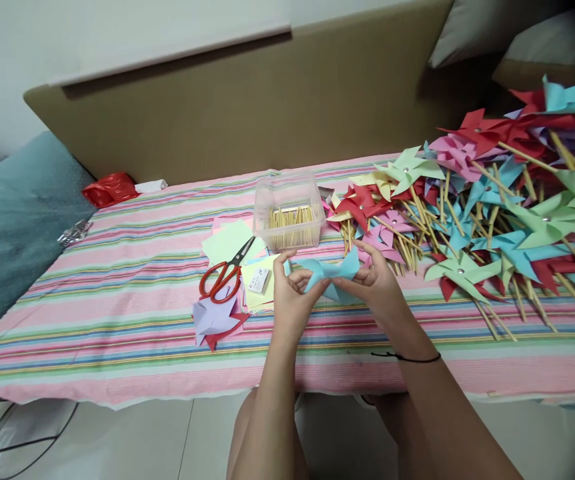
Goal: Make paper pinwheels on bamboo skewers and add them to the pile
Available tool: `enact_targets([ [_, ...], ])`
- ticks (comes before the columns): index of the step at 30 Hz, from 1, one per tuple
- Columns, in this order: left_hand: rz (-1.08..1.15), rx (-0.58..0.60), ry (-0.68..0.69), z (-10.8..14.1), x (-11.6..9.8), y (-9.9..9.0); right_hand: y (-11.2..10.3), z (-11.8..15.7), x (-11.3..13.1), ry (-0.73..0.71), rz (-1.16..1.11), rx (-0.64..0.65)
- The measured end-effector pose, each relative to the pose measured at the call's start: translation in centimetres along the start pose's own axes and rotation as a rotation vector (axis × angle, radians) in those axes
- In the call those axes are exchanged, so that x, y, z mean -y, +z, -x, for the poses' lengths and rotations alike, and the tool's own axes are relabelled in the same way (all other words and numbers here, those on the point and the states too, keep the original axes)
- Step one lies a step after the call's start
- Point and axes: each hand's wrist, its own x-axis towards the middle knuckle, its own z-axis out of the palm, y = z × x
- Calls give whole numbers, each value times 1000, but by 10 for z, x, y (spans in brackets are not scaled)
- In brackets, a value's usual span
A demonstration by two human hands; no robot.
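Between my two hands is a piece of blue paper with its corners curled in toward the middle. My left hand pinches its left side, and my right hand pinches its right side, thumbs close together at the centre. Just left of my left hand lie red-handled scissors, a small white box and sheets of green and yellow paper. Cut purple paper rests over red pieces. Behind my hands stands a clear plastic box holding short sticks.
A large pile of coloured paper pinwheels on sticks covers the right side of the striped cloth. At the far left are a red plastic bag, a white packet and a teal cushion. A sofa back rises behind.
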Motion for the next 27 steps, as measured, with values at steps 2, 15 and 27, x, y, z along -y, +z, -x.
enact_targets([
  [2,7,-59,0,0,-2,-1,1,1,2,9,12,8],
  [15,281,-340,-32,-10,-9,-27,31,-41,44,-192,230,1],
  [27,490,-394,-212,-9,-10,-32,113,-199,44,-11,1546,285],
])
